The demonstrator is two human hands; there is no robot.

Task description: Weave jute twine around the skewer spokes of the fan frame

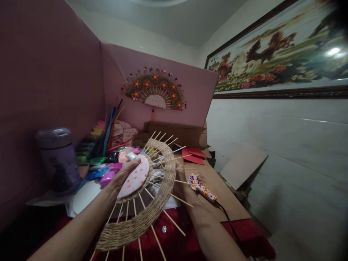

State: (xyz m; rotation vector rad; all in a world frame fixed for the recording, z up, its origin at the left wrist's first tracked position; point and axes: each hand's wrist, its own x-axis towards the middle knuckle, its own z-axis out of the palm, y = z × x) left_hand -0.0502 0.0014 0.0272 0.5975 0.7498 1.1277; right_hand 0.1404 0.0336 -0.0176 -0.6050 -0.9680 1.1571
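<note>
Tan half-round twine-and-stick fan (170,163), L hand (125,173) closed on pink-dotted white base (137,175), prob. to steady; R hand (181,184) behind, grip unclear.

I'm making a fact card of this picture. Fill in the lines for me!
Left hand: gripping stick fan by its spotted half-circle
Right hand: behind fan's woven band, grip hidden
Right of fan: flowery corded tool, red paper, cardboard
On pink panel: decorated fan
Far left: purple bottle
Wall: framed horse picture

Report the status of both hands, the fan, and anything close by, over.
Left hand holding fan by dotted half-circle. Right hand behind fan, grip unclear. Corded tool nearby on cardboard.
</note>
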